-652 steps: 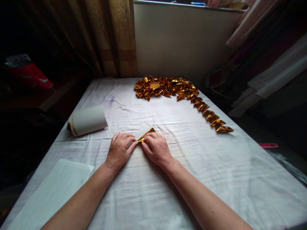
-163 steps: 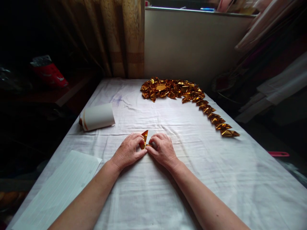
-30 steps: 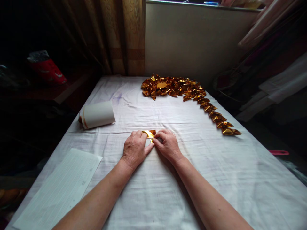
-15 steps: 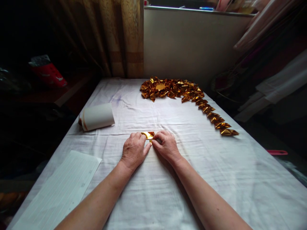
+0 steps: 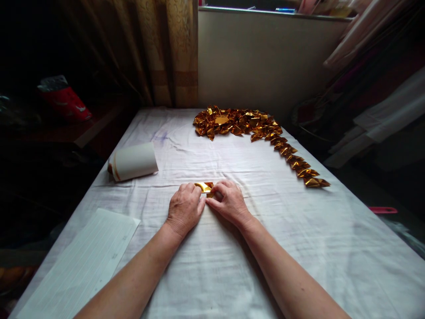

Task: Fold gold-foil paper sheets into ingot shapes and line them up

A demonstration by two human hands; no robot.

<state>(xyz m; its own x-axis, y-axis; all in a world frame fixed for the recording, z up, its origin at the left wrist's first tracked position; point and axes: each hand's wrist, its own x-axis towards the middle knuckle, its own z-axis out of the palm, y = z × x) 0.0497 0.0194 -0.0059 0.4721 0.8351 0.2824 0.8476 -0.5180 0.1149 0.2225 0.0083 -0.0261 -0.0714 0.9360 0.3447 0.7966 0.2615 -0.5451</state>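
Observation:
A small strip of shiny gold foil paper (image 5: 203, 187), partly folded, lies on the white cloth between my two hands. My left hand (image 5: 186, 204) is closed on its left end, fingers bent over the top and the thumb along the near side. At the right end, my right hand (image 5: 229, 200) pinches the foil between thumb and fingers. My fingers cover both ends of the piece. Beyond, a heap of folded gold foil pieces (image 5: 237, 122) sits at the far edge, trailing into a row of the same pieces (image 5: 300, 166) down the right side.
A white-covered roll (image 5: 134, 161) lies at the left of the table. Nearer stands out a flat lined sheet (image 5: 86, 261) along the left edge. A curtain (image 5: 166, 53) and a pale wall panel (image 5: 252, 62) border the far side. Clothes hang (image 5: 388, 115) at right.
My right thumb has shifted slightly, and more of the foil's right end shows between my hands. My left thumb has drawn in a little. The other things stay put.

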